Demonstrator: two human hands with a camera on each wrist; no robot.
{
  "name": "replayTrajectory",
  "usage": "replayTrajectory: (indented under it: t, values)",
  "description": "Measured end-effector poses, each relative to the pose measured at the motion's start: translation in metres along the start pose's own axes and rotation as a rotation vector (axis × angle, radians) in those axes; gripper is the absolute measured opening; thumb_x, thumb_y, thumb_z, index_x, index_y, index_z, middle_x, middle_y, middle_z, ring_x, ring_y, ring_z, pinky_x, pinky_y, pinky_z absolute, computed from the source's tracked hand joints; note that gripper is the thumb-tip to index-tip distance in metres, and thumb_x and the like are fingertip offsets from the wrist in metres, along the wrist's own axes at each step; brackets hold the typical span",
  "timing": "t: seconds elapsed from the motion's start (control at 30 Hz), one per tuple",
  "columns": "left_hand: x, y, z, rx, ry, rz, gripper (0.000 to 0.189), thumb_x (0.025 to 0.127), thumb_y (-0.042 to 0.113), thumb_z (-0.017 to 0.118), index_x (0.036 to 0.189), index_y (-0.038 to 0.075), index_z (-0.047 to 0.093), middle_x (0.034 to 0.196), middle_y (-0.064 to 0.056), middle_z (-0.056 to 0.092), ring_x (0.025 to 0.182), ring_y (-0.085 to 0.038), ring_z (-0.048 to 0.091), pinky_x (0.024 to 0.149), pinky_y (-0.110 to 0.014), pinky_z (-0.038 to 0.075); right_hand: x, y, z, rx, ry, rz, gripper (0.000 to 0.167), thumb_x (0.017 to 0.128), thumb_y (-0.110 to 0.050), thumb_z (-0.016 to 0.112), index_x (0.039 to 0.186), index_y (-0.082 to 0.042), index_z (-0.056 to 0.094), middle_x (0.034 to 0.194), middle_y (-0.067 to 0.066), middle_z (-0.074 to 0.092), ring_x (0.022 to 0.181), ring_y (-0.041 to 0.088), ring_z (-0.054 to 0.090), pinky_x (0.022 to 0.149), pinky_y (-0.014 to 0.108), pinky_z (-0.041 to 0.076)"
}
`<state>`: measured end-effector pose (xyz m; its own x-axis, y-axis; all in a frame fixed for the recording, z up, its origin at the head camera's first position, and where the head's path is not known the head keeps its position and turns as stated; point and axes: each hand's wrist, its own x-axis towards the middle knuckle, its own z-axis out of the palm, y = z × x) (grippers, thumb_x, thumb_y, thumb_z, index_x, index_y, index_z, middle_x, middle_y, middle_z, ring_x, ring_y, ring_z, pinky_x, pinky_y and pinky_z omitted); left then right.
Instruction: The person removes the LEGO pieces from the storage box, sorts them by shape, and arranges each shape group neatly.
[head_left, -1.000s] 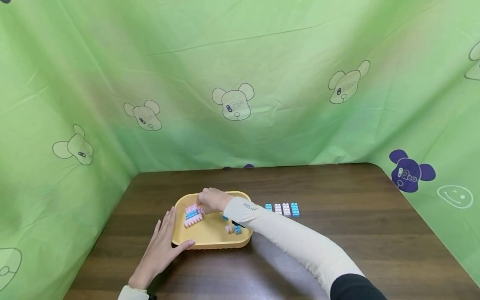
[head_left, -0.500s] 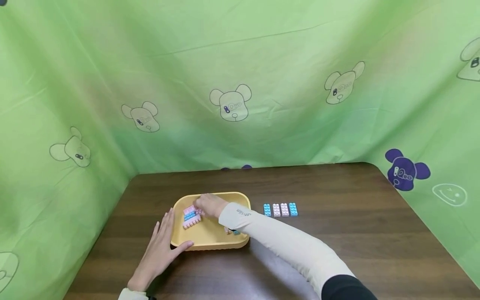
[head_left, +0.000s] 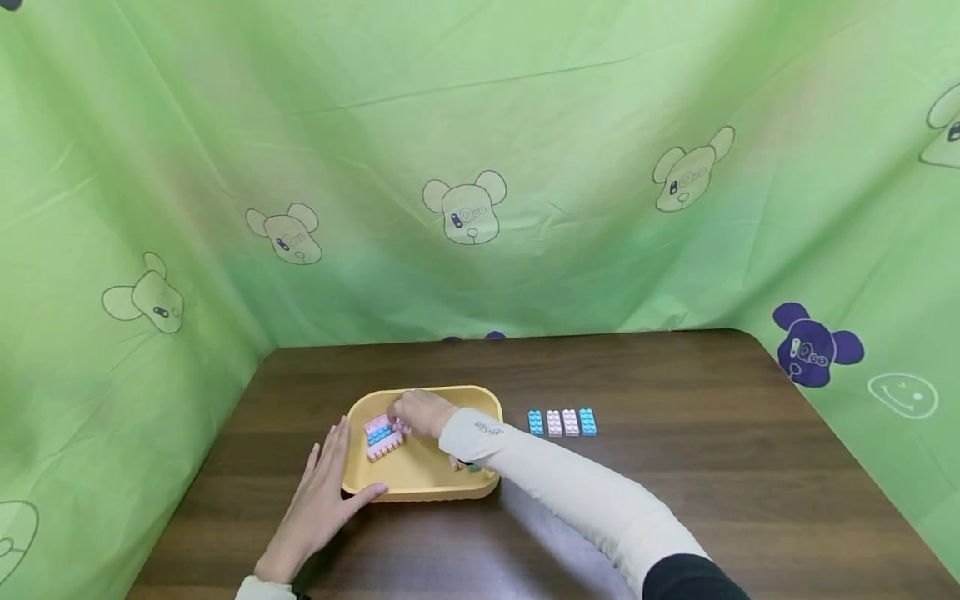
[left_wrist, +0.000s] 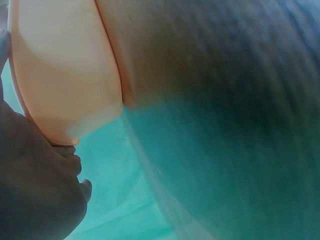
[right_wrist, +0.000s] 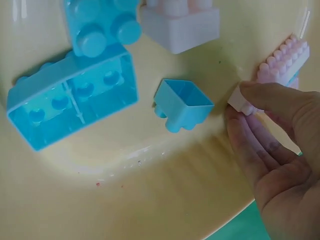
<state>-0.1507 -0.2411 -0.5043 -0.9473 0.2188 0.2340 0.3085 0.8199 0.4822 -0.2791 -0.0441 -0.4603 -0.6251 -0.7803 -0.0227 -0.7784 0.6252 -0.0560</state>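
A yellow tray (head_left: 420,496) holding pink and blue toy building bricks sits on the table. My left hand (head_left: 318,500) rests along its left side, fingers straight, thumb touching the front rim. Inside the tray, my right hand (head_left: 422,413) pinches a small pale pink brick (right_wrist: 240,102) between thumb and fingers. Beside that brick lies a group of long pink and blue bricks (head_left: 384,437). The right wrist view also shows a small blue brick (right_wrist: 184,107), a larger blue brick (right_wrist: 75,97) with its hollow underside showing, and a pink brick (right_wrist: 181,27).
Right of the tray, several bricks stand in a row, a blue one (head_left: 536,422) and another blue one (head_left: 588,422) at the ends, pink ones (head_left: 562,422) between. A green curtain (head_left: 480,275) hangs behind the brown wooden table (head_left: 712,467).
My right hand has shifted slightly down within the tray, and its forearm now covers more of the bricks at the tray's right. My left hand stays at the tray's side.
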Motion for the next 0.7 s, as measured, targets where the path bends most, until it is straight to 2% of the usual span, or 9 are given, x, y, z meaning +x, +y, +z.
replayTrajectory:
  t: [0.1,0.23,0.33,0.43,0.53,0.7]
  values:
    - [0.0,0.001,0.0,0.002,0.001,0.004,0.111,0.094,0.054,0.076,0.168,-0.002,0.015,0.174,-0.024,0.017,0.158,-0.047,0.019,0.126,-0.065,0.015,-0.002,0.002,-0.001,0.02,0.006,-0.012,0.029,0.092,0.003,0.077,0.116,-0.012,0.08,0.11,0.0,0.079,0.093,0.011,0.072,0.084,0.015,0.055]
    - [0.001,0.002,0.0,0.005,0.003,0.009,0.11,0.094,0.052,0.076,0.168,-0.002,0.015,0.173,-0.025,0.018,0.157,-0.048,0.02,0.126,-0.066,0.015,-0.006,0.005,-0.006,0.049,0.012,-0.008,0.015,0.09,-0.009,0.083,0.103,-0.009,0.076,0.094,0.0,0.074,0.077,0.009,0.063,0.071,0.017,0.053]
    - [0.001,0.002,-0.001,0.007,0.008,0.013,0.11,0.094,0.052,0.076,0.168,-0.003,0.016,0.173,-0.026,0.019,0.157,-0.049,0.02,0.125,-0.067,0.016,-0.01,0.008,-0.011,0.081,0.02,-0.003,0.02,0.086,-0.015,0.087,0.092,-0.01,0.069,0.081,-0.002,0.066,0.065,0.008,0.053,0.06,0.017,0.048]
    - [0.001,0.002,-0.001,0.01,0.016,0.019,0.11,0.093,0.051,0.077,0.167,-0.004,0.017,0.172,-0.027,0.02,0.156,-0.05,0.021,0.124,-0.068,0.017,-0.013,0.009,-0.014,0.099,0.038,-0.008,0.024,0.085,-0.017,0.086,0.086,-0.012,0.063,0.074,-0.004,0.058,0.06,0.007,0.049,0.054,0.016,0.043]
    - [0.0,0.003,-0.001,0.009,0.018,0.021,0.109,0.093,0.05,0.077,0.167,-0.004,0.017,0.172,-0.027,0.02,0.156,-0.05,0.021,0.124,-0.068,0.017,-0.016,0.009,-0.016,0.106,0.053,-0.013,0.029,0.084,-0.017,0.086,0.085,-0.013,0.058,0.07,-0.006,0.051,0.059,0.007,0.046,0.052,0.017,0.039]
    - [-0.001,0.004,-0.001,0.002,0.003,0.006,0.109,0.094,0.052,0.076,0.168,-0.002,0.016,0.173,-0.025,0.019,0.157,-0.049,0.02,0.125,-0.067,0.016,-0.02,0.01,-0.019,0.116,0.042,-0.006,0.03,0.082,-0.018,0.09,0.091,-0.013,0.061,0.073,-0.006,0.053,0.062,0.007,0.047,0.055,0.016,0.04]
